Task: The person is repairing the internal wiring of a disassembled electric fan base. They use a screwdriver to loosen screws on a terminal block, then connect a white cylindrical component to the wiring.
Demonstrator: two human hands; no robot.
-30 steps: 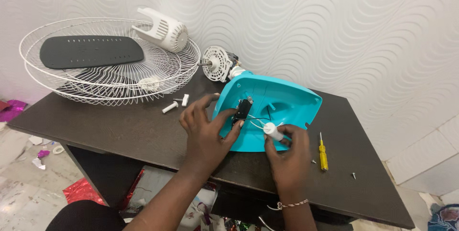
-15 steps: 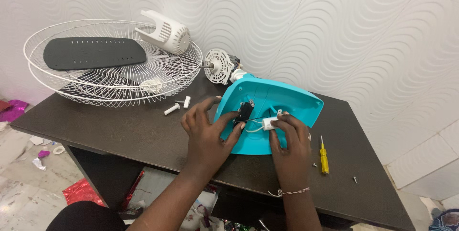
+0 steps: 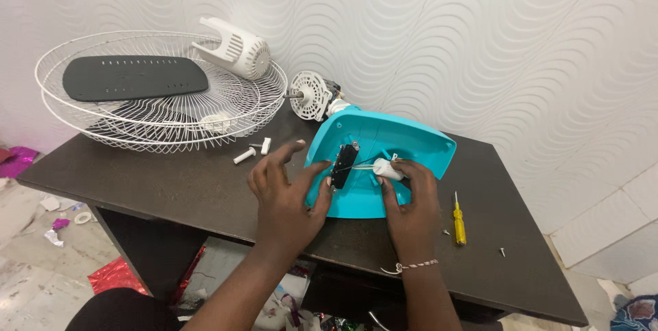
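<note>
Wire fan guard, yellow screwdriver

This looks like a room in a home used as a makeshift repair spot rather than a fitted workshop. A dark wooden table stands against a white wall with embossed wavy panels, and at 3 o'clock plain white tiles take over. A taken-apart table fan covers the top: wire fan guards at 10 o'clock, a yellow screwdriver at 4, foil scraps on the floor at 8.
</note>
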